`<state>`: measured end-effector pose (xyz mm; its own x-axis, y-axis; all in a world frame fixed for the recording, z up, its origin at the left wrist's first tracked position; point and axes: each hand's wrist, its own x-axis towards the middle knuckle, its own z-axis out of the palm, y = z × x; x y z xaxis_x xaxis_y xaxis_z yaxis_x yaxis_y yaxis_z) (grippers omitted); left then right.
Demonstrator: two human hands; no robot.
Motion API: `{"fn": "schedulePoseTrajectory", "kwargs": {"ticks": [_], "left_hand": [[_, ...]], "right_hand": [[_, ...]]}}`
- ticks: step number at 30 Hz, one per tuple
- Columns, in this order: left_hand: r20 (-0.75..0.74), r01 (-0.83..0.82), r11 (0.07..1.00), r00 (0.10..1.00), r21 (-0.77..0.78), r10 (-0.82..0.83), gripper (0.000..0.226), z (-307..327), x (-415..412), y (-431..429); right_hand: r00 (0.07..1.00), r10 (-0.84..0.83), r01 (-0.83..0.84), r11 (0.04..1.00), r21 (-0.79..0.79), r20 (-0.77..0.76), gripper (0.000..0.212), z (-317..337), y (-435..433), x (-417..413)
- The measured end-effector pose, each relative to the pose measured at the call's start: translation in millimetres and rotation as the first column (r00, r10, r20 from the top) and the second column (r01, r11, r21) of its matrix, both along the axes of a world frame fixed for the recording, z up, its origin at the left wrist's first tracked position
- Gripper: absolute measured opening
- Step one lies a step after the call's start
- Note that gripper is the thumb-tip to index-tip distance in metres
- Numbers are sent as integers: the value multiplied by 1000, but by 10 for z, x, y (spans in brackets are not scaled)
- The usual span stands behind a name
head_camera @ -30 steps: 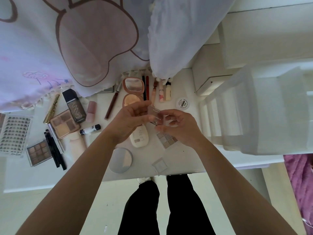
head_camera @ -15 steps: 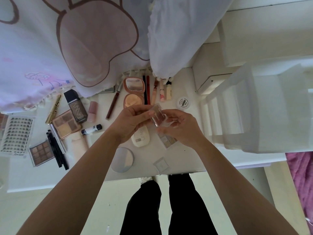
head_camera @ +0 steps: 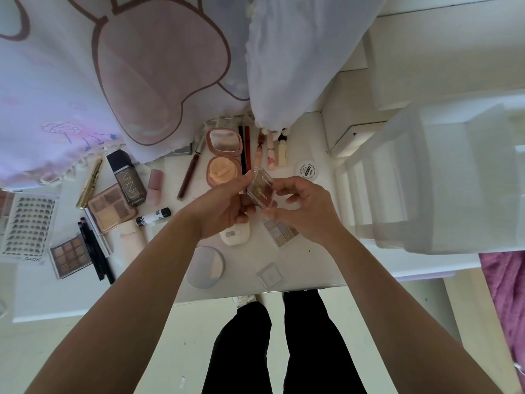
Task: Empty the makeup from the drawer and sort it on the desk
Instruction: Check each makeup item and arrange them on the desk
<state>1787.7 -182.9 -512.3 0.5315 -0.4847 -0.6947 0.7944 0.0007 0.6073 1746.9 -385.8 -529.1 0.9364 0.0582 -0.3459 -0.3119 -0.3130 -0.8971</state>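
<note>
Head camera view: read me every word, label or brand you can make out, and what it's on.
"UNNY": dark foundation bottle.
"XOYO": lash tray, at its near edge.
"CAMELA": small palette; script above it unreadable.
"PIPL": round white jar; ring text too small.
Black-capped tube: lettering blurred.

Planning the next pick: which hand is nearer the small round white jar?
Right. The right hand is just below the jar in the picture; the left hand is farther, off to its lower left.

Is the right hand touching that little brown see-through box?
Touching. The head view shows the right hand pinching the little brown box by its edge.
</note>
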Motion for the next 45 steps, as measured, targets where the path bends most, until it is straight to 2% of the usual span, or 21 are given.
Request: {"fn": "schedulePoseTrajectory", "kwargs": {"ticks": [5,8,10,14,15,17,18,20,22,25,30,34,37,40,45], "left_hand": [[-41,-88,992,996,-89,85,39,-32,-22,41],[-24,-78,993,997,-93,76,46,-35,-27,89],[29,-67,997,997,-48,69,49,-35,-39,95],[171,-18,997,985,79,4,43,-60,-23,51],[188,-22,995,982,98,4,42,-65,-14,30],[214,-67,990,976,128,38,38,-73,11,-20],[231,-96,985,971,142,61,35,-78,23,-50],[271,-145,973,958,179,93,25,-75,55,-123],[311,-180,961,944,209,109,21,-58,94,-211],[353,-179,941,933,286,70,17,-22,173,-365],[437,-130,865,892,484,-111,14,-41,351,-652],[380,-155,873,924,463,-37,19,-72,515,-879],[360,-204,874,932,440,36,6,-100,618,-1044],[350,-225,832,936,508,40,11,-182,701,-1168],[414,-185,705,895,685,-167,21,-218,711,-1162]], "right_hand": [[1000,5,-5,1000,13,1,35,76,-32,-11],[994,-110,109,991,77,2,11,131,-48,26],[979,-200,198,979,57,47,16,133,-64,70],[959,-269,273,962,-29,92,25,101,-93,134],[956,-274,283,956,-83,107,28,98,-98,147],[969,-186,229,923,-310,163,33,60,-138,176],[985,-83,146,873,-466,153,35,37,-162,194],[992,115,-49,703,-710,45,41,-27,-190,210],[980,199,-104,609,-786,25,40,-70,-187,164],[966,235,-56,607,-793,111,35,-105,-165,28],[975,172,-10,657,-754,137,43,-175,-174,-124],[980,70,87,697,-711,188,35,-177,-175,-136],[978,42,118,695,-709,204,29,-179,-164,-133],[978,28,125,706,-697,205,29,-190,-169,-119],[980,22,125,707,-696,199,30,-222,-180,-110]]}}
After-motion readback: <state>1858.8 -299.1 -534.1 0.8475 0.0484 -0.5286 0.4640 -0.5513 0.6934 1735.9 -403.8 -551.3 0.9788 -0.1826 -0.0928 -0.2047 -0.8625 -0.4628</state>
